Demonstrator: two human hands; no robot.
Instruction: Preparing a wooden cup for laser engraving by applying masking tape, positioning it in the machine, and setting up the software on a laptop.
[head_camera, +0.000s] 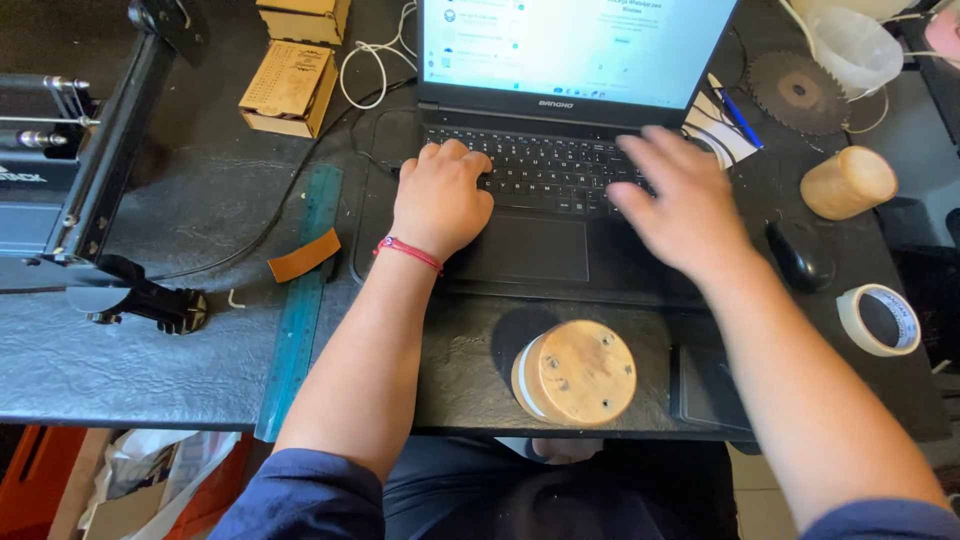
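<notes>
A black laptop (560, 110) stands open on the dark desk (200, 340), its screen lit. My left hand (440, 200) rests on the left side of the keyboard, fingers curled onto the keys, a red string bracelet on the wrist. My right hand (680, 205) hovers blurred over the right side of the keyboard, fingers spread, holding nothing. A round wooden cylinder (578, 372) lies on its side in front of the laptop, between my forearms.
A black mouse (800, 257), a tape roll (880, 318), a wooden cup (848, 182) and a saw blade (797, 92) sit right. A teal ruler (300, 310) with a leather strip (304, 256), wooden boxes (290, 88) and a machine frame (90, 170) are left.
</notes>
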